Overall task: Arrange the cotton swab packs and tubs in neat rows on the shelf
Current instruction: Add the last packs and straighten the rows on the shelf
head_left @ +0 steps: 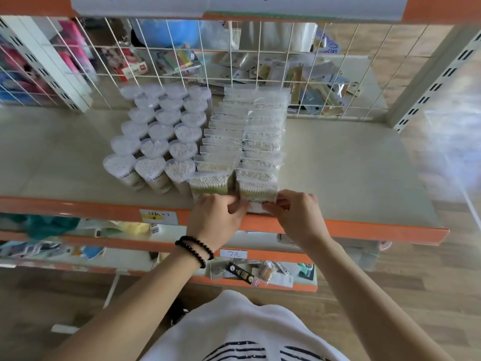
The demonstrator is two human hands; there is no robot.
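Where packs stand: at the front edge of the beige orange-edged shelf [351, 162], two rows of clear plastic cotton swab packs [261, 142] run back.
Tubs: clear heart-shaped tubs [156, 131], three rows, just left.
Left hand [217, 217]: fingers pinch the front pack [257, 195].
Right hand [295, 214]: fingers pinch its right edge.

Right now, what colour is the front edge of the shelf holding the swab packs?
Orange: the shelf edge is an orange strip, seen best in the head view, just below both hands.

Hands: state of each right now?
Left hand: fingers pinch the front swab pack at its left edge.
Right hand: fingers pinch the same pack's right edge.
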